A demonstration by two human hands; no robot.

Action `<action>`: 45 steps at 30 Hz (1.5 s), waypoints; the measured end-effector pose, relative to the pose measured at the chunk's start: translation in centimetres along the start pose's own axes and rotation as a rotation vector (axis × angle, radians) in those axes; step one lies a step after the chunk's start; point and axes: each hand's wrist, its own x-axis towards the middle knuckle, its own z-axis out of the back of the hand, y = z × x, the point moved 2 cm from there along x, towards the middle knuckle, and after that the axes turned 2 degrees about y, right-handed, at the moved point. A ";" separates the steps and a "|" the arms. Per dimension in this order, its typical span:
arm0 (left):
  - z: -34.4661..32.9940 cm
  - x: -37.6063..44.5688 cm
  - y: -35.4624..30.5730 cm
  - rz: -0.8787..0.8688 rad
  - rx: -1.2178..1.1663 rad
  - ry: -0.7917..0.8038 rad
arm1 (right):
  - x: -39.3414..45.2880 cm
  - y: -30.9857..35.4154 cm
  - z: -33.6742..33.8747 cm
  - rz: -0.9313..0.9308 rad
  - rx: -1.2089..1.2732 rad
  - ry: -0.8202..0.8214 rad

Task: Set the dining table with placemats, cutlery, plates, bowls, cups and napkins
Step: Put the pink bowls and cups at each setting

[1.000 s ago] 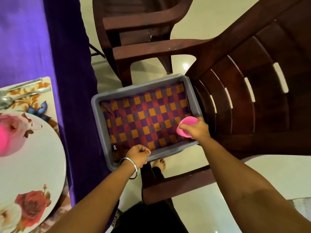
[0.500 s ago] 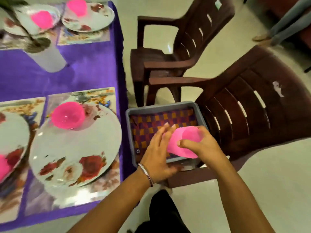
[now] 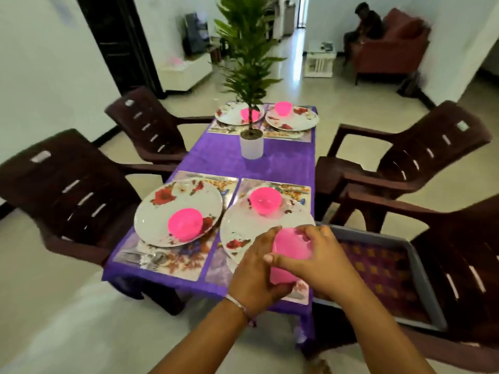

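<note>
No legible text, labels, brand marks or numbers in the head view. Plates and placemats carry floral prints only, no lettering. The cloth in the grey tray shows a checked pattern, no writing. Items on the far shelf are too blurred to read.
</note>
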 end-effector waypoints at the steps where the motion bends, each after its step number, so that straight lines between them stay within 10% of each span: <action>1: 0.8 -0.5 0.5 0.017 0.012 -0.010 | 0.2 0.9 -0.5 0.041 -0.037 0.002; 22: 6.7 3.8 5.4 0.326 0.107 -0.230 | 13.3 9.9 1.4 0.458 -0.139 0.485; 29: 7.6 4.4 8.9 0.524 0.104 -0.344 | 24.2 10.3 4.2 0.397 0.115 0.205; 45: 5.3 4.8 9.9 0.655 0.014 -0.450 | 40.6 3.1 -7.2 0.247 -0.383 0.246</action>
